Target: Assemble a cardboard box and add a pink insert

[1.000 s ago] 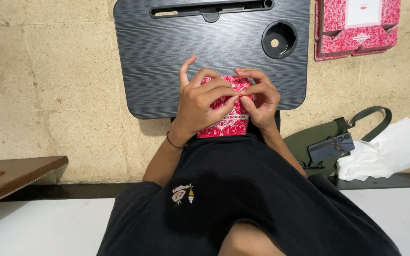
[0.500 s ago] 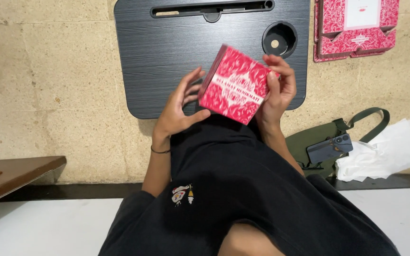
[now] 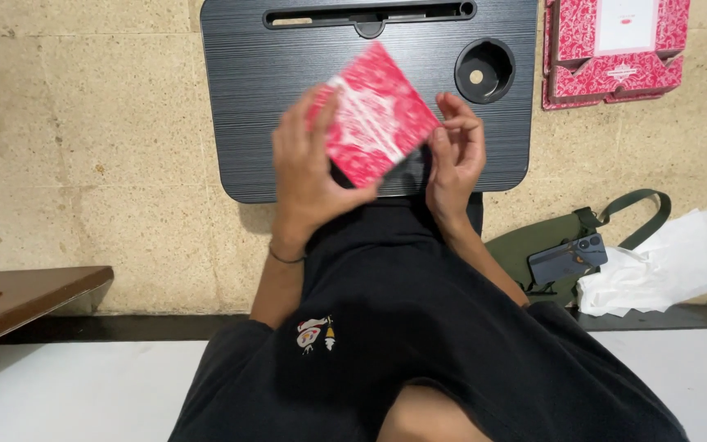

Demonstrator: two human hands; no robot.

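Note:
A small red box with a white pattern is tilted like a diamond above the black lap tray. My left hand grips its left and lower edges, thumb under it. To the box's right is my right hand, fingers curled and fingertips close to its right corner; whether they touch it I cannot tell. The box looks motion-blurred.
The tray has a round cup recess and a slot along its far edge. A flattened red patterned carton lies at the top right. A green bag with a phone and white paper lies at right. A wooden edge is at left.
The box has gone from my lap, up over the tray, and has turned to a diamond tilt. My right hand has loosened from it; the left still grips it.

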